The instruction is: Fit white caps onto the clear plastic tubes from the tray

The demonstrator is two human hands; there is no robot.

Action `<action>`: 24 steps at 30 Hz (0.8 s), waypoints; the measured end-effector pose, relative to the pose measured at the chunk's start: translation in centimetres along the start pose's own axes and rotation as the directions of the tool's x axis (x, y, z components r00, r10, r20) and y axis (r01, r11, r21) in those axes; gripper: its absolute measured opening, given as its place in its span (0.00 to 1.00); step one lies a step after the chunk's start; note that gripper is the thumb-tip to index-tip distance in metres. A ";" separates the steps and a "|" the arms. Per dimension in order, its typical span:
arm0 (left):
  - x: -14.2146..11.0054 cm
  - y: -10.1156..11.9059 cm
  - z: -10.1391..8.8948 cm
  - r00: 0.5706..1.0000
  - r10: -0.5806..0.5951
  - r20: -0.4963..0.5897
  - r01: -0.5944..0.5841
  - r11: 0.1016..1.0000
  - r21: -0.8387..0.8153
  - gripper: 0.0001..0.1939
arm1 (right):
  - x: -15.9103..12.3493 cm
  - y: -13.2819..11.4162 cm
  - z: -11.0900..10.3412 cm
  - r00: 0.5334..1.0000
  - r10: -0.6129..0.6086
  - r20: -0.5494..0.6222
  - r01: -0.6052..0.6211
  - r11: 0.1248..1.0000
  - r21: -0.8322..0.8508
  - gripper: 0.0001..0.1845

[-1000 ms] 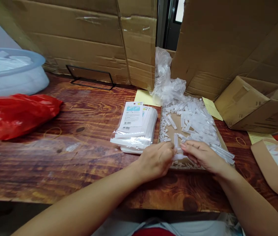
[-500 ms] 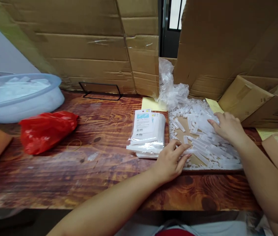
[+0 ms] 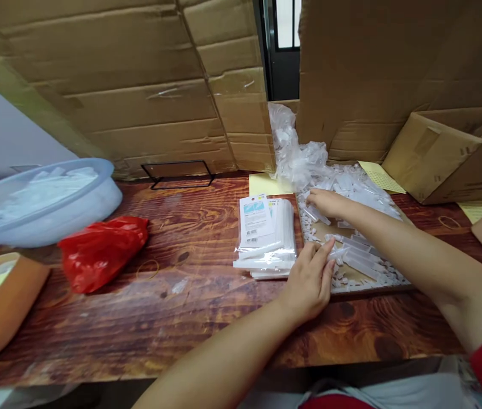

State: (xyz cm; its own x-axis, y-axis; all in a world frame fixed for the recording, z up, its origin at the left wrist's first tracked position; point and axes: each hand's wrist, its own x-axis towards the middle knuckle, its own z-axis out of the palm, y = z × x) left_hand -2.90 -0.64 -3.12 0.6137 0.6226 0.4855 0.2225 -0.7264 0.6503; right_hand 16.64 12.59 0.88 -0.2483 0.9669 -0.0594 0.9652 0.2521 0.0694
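Plastic pieces, clear and whitish, lie heaped in a shallow cardboard tray, with tiny bits along its left and near edges and longer strips toward its middle. At the tray's near left corner, the left hand pinches a small clear piece at its fingertips. Over the tray's far left part, the right hand dips curled fingers among the bits; whether they grasp one, I cannot tell.

Just left of the tray sits a stack of packets in clear film. Its top card shows a pale blue picture panel, lines of print and barcodes, the wording too small to read. Print on the yellow sheet at the tray's far right corner is equally illegible, as are the marks on the cardboard box beyond it.

The right forearm crosses the tray and hides part of the heap. Behind the tray, a crumpled clear bag rests against upright cardboard panels. Well left of the tray are a red plastic bag, contents hidden, a rubber band, and, cut off at the edge, an orange container and a bluish tub.
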 end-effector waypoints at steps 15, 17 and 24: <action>0.3 -0.9 0.9 0.983 -0.052 -0.177 0.042 0.997 -0.057 0.04 | -16.1 -0.1 -1.9 0.862 -0.009 -0.507 0.336 0.759 0.558 0.06; 0.4 -0.9 0.8 0.985 -0.025 -0.170 0.019 0.999 -0.038 0.04 | -16.6 -0.9 -1.4 0.865 -0.040 -0.500 0.366 0.732 0.574 0.06; 0.4 -0.8 0.7 0.989 0.073 -0.131 -0.073 0.997 0.004 0.07 | -16.0 -1.9 0.4 0.855 -0.054 -0.515 0.422 0.648 0.633 0.06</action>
State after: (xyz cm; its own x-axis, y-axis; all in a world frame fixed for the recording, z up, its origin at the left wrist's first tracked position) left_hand -2.35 -0.04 -3.86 0.5239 0.6006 0.6040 0.1804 -0.7712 0.6105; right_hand 18.78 -3.36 1.31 -0.3065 0.8341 0.4586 0.5731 0.5464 -0.6108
